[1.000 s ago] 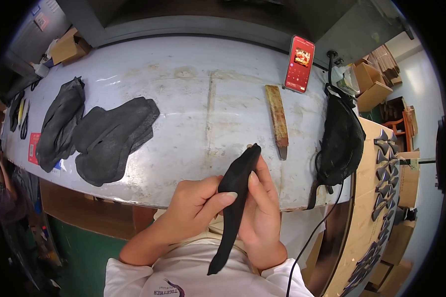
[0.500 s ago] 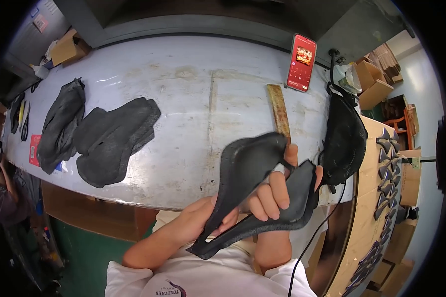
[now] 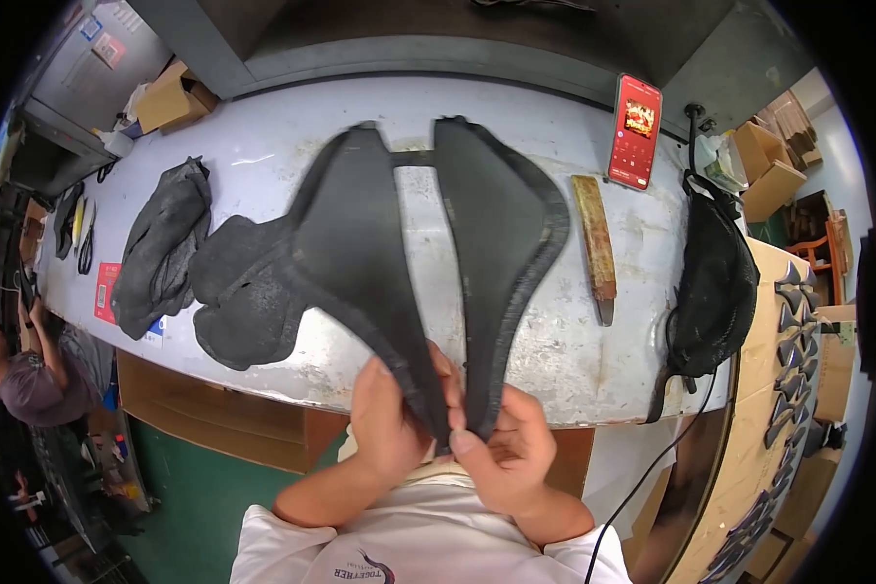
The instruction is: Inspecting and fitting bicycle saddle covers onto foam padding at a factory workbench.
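Black shoe upper (image 3: 428,243): a flat, two-winged piece of dark material, spread open and held up above the near edge of the tabletop (image 3: 574,341). Its two lobes fan away from the person and join at a narrow end pinched between both hands. It hides much of the tabletop's middle.

Left hand (image 3: 391,420): closed on the narrow near end of the left wing, thumb against its inner face.

Right hand (image 3: 504,450): closed on the near end of the right wing, thumb pressed to the edge, just beside the left hand.

Stack of black cut pieces (image 3: 243,292): on the tabletop, left, partly covered by the upper's left wing.

Second dark pile (image 3: 161,248): farther left, apart from the stack.

Wooden-handled tool (image 3: 594,243): lying right of the upper.

Red-screened phone (image 3: 635,131): propped at the far right.

Black bag (image 3: 715,287): at the tabletop's right end, a cord hanging below it.

Cardboard boxes (image 3: 170,97): far left corner.

Another person (image 3: 29,375): low at the left rim.
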{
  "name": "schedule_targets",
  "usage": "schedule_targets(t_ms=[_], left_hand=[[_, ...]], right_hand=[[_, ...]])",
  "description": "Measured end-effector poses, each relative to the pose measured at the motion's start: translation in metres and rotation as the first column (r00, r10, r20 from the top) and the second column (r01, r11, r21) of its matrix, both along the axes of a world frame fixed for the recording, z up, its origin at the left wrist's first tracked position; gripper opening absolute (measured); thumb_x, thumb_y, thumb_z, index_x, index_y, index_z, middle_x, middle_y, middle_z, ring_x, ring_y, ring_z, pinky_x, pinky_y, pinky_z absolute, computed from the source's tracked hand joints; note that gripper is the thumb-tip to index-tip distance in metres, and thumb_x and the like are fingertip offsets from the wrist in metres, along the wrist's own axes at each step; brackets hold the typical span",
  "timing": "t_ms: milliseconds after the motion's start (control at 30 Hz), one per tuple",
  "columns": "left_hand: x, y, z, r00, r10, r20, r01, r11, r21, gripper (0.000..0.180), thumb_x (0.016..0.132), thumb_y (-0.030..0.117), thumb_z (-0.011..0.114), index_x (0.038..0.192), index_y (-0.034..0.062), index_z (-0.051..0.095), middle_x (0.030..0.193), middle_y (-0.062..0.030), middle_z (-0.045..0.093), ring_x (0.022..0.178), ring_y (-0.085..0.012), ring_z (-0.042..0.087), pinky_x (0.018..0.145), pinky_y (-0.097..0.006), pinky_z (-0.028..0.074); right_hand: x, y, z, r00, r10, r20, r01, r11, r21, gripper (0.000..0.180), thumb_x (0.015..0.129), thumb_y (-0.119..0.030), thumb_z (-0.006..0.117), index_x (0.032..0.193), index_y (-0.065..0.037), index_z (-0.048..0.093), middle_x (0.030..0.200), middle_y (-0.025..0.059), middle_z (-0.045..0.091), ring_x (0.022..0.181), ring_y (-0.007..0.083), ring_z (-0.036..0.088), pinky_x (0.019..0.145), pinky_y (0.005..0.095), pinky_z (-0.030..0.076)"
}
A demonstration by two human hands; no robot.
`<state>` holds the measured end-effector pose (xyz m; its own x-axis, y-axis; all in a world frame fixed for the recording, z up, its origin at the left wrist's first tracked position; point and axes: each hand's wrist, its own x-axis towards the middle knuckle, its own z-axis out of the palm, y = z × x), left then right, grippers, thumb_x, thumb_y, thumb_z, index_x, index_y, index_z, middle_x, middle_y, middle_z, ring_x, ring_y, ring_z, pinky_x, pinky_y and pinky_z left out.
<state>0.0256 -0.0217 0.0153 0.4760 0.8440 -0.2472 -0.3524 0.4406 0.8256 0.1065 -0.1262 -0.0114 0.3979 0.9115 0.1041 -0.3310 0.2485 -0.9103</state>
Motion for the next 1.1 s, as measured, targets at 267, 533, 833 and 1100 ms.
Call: schedule_targets(t_ms=[267,533,833,1100], left_hand=[[-0.020,-0.009,-0.023,0.755,-0.043,0.655,0.444,0.767,-0.462,0.049,0.103,0.042,0.030,0.117,-0.0008,0.050,0.102,-0.0221,0.065,0.076,-0.0289,0.068,0.056,-0.033,0.056],[-0.031,0.001,-0.015,0.690,-0.130,0.712,0.452,0.846,-0.283,0.032,0.106,0.032,0.033,0.107,0.0021,0.046,0.104,-0.0143,0.061,0.075,-0.0245,0.069,0.040,-0.023,0.046],[-0.049,-0.010,-0.008,0.766,-0.276,0.580,0.385,0.920,-0.070,0.033,0.104,0.030,0.042,0.124,0.0043,0.037,0.113,-0.0140,0.055,0.095,-0.0167,0.064,0.041,-0.019,0.045],[-0.050,-0.012,-0.007,0.838,-0.357,0.414,0.367,0.928,0.058,0.061,0.091,0.019,0.057,0.140,0.0056,0.023,0.121,-0.0117,0.046,0.110,-0.0158,0.050,0.063,-0.017,0.039]], right_hand=[[0.006,-0.007,0.024,0.971,-0.130,-0.200,0.115,0.990,-0.084,0.039,0.083,0.000,0.069,0.115,0.006,0.049,0.091,0.0144,0.064,0.078,0.0182,0.064,0.064,0.0314,0.056],[0.017,-0.021,-0.008,0.993,-0.078,-0.084,0.062,0.982,-0.178,0.051,0.085,-0.003,0.068,0.128,-0.007,0.042,0.095,0.0140,0.062,0.072,0.0216,0.060,0.059,0.0338,0.053],[0.015,-0.006,0.001,0.947,-0.067,-0.316,-0.029,0.957,-0.289,0.061,0.078,0.002,0.074,0.131,-0.006,0.044,0.098,0.0155,0.063,0.065,0.0192,0.060,0.052,0.0268,0.050],[0.013,-0.001,0.025,0.964,-0.008,-0.266,-0.069,0.958,-0.277,0.057,0.078,0.002,0.072,0.129,0.002,0.047,0.097,0.0138,0.064,0.069,0.0163,0.061,0.058,0.0251,0.051]])
